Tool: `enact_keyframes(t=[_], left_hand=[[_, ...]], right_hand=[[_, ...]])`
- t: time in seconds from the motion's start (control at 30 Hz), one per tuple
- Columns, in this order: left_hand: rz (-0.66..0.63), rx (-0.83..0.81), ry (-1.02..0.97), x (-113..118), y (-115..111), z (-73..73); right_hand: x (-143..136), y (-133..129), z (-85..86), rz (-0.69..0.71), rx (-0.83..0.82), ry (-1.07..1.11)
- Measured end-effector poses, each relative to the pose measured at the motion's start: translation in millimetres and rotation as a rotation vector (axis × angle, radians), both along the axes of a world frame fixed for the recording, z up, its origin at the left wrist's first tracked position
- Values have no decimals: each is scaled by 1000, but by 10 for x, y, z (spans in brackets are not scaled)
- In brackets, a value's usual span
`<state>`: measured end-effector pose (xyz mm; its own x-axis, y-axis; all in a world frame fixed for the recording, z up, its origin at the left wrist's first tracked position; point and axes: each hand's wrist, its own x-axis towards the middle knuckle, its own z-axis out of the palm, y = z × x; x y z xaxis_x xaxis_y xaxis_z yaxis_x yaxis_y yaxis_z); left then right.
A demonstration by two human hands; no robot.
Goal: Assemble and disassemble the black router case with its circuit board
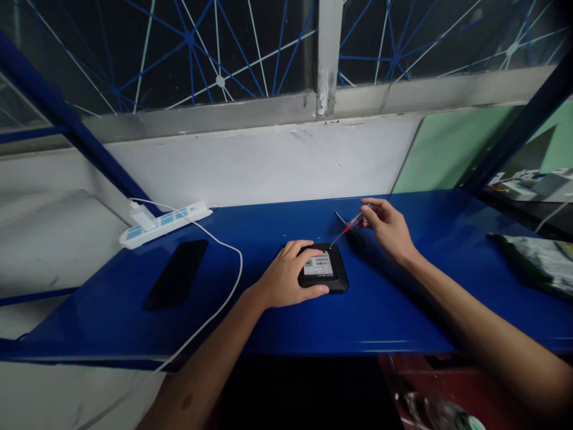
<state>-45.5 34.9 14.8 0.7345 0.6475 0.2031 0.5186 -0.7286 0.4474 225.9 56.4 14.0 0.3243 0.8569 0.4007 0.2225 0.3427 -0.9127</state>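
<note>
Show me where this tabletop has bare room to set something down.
The blue tabletop is bare between the right hand and the shiny packet, and from the black device to the front edge. A narrower gap separates the white cable and left hand. It is crowded around the device, with both hands, the screwdriver and a slim tool.

Counter (286,328): blue, glossy surface. Directly on it — white power strip (165,224), far left; black phone-like slab (176,275), near the strip; black labelled box (339,272), central; silvery packet (537,260), right.
</note>
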Motion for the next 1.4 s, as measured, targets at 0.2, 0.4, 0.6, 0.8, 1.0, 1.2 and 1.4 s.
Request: enact_keyframes(t=[0.2,0.4,0.6,0.8,1.0,1.2,1.4], left_hand=[[-4,0,-13,6,1,-6],[-9,7,-16,4,5,-23],[-10,-4,-24,2,4,-6],[-4,10,-23,3,-3,-27],[14,16,-25,16,-18,-56],[12,59,-23,26,-19,-56],[3,67,-21,15,13,-63]], right_hand=[[-9,-24,-1,-19,-4,-107],[-26,-63,30,-59,17,-214],[-36,-102,52,-54,74,-247],[-39,-99,35,-69,122,-193],[-188,-176,-3,8,93,-161],[-416,-217,-46,64,79,-279],[-502,-137,-34,140,59,-360]])
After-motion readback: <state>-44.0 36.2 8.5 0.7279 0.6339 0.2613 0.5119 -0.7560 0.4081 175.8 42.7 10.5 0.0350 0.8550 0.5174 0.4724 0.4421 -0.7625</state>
